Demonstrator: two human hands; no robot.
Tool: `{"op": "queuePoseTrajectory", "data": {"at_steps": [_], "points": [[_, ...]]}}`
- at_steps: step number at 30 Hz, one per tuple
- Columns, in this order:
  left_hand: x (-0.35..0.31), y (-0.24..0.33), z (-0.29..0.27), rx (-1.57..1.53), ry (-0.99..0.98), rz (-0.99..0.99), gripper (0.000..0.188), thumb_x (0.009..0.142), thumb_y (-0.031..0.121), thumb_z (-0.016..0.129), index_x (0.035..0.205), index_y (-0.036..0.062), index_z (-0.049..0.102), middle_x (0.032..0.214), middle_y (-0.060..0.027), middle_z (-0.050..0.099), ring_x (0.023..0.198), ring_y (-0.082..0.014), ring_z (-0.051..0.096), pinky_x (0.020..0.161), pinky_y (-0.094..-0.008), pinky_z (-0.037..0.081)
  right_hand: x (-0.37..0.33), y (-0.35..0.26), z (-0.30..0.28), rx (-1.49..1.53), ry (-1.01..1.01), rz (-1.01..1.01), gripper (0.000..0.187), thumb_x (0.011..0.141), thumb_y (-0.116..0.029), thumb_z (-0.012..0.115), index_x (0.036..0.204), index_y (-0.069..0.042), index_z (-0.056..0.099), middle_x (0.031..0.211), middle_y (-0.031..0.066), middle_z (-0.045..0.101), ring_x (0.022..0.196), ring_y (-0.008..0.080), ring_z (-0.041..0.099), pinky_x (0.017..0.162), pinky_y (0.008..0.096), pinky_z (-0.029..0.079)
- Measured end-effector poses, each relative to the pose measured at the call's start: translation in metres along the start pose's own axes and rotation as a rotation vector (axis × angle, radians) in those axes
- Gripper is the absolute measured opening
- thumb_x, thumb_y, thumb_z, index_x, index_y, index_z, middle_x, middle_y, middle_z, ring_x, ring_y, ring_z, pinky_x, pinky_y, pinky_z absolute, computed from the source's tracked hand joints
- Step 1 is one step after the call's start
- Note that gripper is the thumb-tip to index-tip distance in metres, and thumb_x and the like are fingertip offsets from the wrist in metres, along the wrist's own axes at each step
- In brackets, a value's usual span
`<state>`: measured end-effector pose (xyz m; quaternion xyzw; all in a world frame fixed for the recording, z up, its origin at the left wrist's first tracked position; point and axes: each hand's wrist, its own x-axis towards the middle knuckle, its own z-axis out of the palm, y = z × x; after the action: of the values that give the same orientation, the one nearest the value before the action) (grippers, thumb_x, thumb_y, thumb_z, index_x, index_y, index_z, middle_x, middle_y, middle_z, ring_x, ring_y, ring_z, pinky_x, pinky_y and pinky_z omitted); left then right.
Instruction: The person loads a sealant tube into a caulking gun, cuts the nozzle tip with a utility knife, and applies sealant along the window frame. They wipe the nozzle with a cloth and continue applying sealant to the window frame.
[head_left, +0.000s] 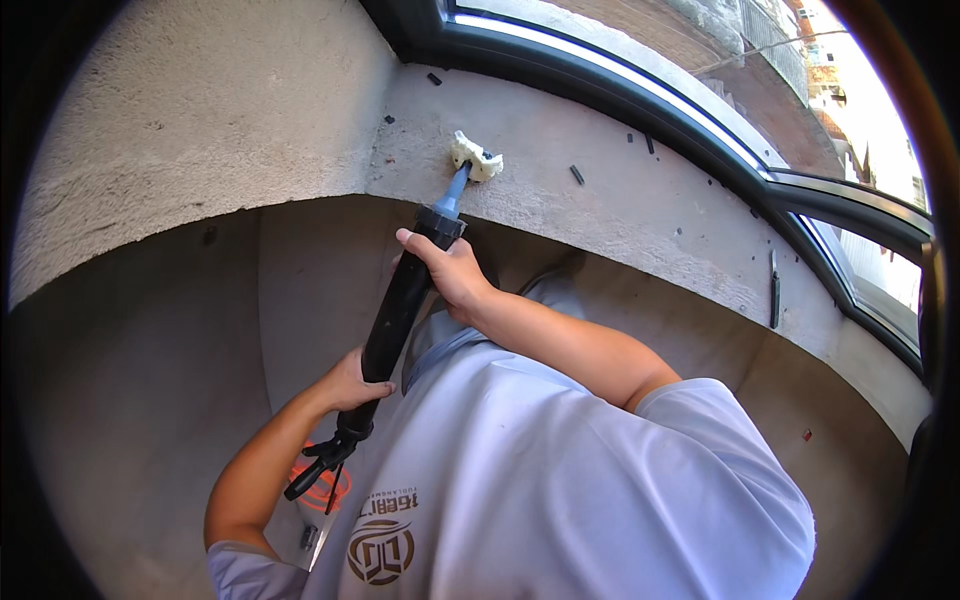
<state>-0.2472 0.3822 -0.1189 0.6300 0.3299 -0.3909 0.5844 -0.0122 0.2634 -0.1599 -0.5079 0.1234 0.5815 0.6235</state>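
Left hand (352,385) and right hand (457,274) each have a closed grip round the black sealant gun (390,325), its blue nozzle (453,193) against a pale wad (477,160) on the window ledge (620,205); uneven twisting could make the tip slip, smearing the ledge.

On the sill (620,210) before the window frame (620,100), a lump (463,150) at the nozzle (455,190) lies left of a knife (775,298).

A black-handled knife (775,298) lies right of several black scraps (577,175), with something orange (341,488), hard to identify, lower left.
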Motion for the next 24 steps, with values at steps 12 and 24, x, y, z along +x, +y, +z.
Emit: {"op": "queuePoseTrajectory", "data": {"at_steps": [12, 24], "points": [[-0.030, 0.020, 0.033, 0.629, 0.362, -0.061, 0.079, 0.089, 0.039, 0.074, 0.142, -0.0086, 0.040, 0.120, -0.0375, 0.065, 0.109, -0.0530, 0.066, 0.098, -0.0528, 0.054, -0.007, -0.001, 0.008, 0.142, 0.064, -0.040, 0.052, 0.095, -0.051, 0.075, 0.114, -0.006, 0.055, 0.096, 0.0093, 0.063, 0.086, 0.0229, 0.073, 0.077, 0.0422, 0.062], [-0.021, 0.016, 0.015, 0.306, 0.404, 0.109, 0.075, 0.078, 0.035, 0.085, 0.135, 0.0021, 0.050, 0.119, -0.0246, 0.068, 0.106, -0.0410, 0.070, 0.095, -0.0458, 0.055, 0.002, 0.007, 0.010, 0.242, 0.018, -0.087, 0.055, 0.092, -0.058, 0.075, 0.106, -0.010, 0.051, 0.085, 0.0125, 0.065, 0.077, 0.0273, 0.072, 0.072, 0.0443, 0.062]]}}
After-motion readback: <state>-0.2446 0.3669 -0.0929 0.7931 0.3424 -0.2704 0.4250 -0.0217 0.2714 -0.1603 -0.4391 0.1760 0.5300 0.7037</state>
